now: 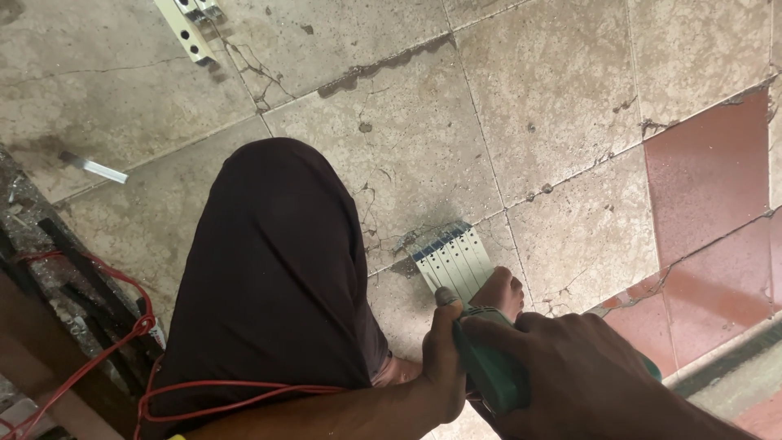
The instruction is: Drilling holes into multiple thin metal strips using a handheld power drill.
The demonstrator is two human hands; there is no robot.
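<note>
The right hand [586, 375] wraps a green power tool [489, 367]; its fingers are closed around the tool's body, with the knuckles toward the camera. The left hand [444, 358] comes in from the lower left and grips the same tool at its front end, thumb pointing up beside a grey knob; its fingers are clamped on the tool, though most of them are hidden behind the body.

Directly ahead of the fingers lies a bundle of white flat strips [454, 259], laid side by side on the floor [554, 98]. The strips' far ends carry blue marks. The tool's working end meets the near end of the strips; the contact point is hidden by the hands. A bare foot [501, 292] rests on the strips just beyond the right fingers, pressing on the bundle's near right corner.

Left of the fingers, a bent knee in dark cloth [277, 269] fills the centre of the view. A red cable [220, 389] runs under the knee and loops away to the lower left edge.

Well beyond the fingers, at the top left, a white perforated bracket [189, 26] lies on cracked beige tiles. A short white offcut [96, 168] lies far to the left. Red tiles [709, 171] lie to the right of the hands.
</note>
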